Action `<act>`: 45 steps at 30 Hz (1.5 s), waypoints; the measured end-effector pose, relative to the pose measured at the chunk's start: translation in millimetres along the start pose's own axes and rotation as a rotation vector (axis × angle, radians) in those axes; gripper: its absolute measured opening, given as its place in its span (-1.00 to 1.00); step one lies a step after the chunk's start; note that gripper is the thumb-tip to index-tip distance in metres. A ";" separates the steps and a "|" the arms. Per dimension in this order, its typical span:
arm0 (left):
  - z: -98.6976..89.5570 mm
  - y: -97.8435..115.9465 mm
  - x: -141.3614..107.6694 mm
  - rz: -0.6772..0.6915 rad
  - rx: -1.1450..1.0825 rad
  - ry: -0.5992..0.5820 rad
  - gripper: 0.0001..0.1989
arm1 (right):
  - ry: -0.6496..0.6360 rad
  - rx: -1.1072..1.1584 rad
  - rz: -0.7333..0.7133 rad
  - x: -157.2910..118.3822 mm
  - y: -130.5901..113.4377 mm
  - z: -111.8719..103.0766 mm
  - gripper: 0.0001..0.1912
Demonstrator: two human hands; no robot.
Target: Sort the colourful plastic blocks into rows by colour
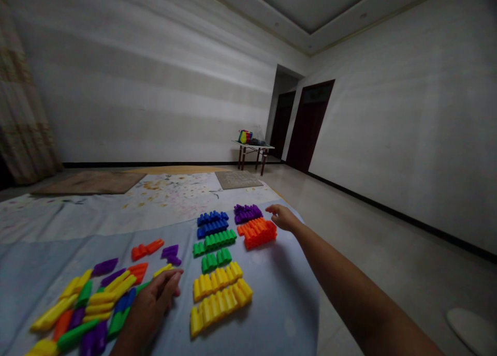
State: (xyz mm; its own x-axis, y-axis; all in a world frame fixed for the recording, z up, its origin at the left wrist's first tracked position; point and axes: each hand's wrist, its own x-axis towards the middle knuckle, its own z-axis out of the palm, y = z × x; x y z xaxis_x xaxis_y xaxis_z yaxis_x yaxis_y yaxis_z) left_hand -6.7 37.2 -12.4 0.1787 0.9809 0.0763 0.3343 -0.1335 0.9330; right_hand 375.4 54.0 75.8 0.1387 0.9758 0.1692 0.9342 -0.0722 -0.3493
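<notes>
My left hand hangs over the cloth at the right side of a mixed pile, its fingers curled together; whatever they may hold is hidden. Just behind its fingertips lies a yellow tube-shaped plastic piece. My right hand reaches to the far right, thumb and index finger apart with nothing visible between them. Close to that hand are a purple group and a stacked orange group. Between my hands stand rows of blue pieces, green pieces and yellow pieces.
On the left, a loose pile mixes several colours. Purple pieces and orange pieces lie behind it. A floral cloth covers the table, whose right edge drops to the floor. A small table stands by the far wall.
</notes>
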 end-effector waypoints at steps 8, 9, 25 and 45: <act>0.5 3.1 -1.4 -0.002 0.007 0.012 -0.41 | 0.082 0.071 0.192 -8.2 29.3 23.4 -0.56; 0.6 3.0 -1.3 -0.003 0.007 0.010 -0.41 | 0.085 0.078 0.198 -8.7 30.5 25.1 -0.57; 1.0 2.8 -0.8 -0.006 0.039 0.000 -0.45 | 0.326 0.231 0.126 -20.7 14.2 23.7 -0.63; 0.5 6.2 -7.5 -0.057 0.068 0.001 -0.44 | 0.676 0.646 0.230 -24.8 32.2 49.7 -0.64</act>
State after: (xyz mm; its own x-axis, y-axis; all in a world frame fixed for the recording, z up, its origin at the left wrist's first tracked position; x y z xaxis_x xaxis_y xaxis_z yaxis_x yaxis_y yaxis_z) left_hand -5.5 28.9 -7.4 0.1566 0.9874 0.0238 0.4059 -0.0864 0.9098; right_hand 385.7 37.8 14.6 0.6444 0.6125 0.4578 0.5273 0.0776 -0.8461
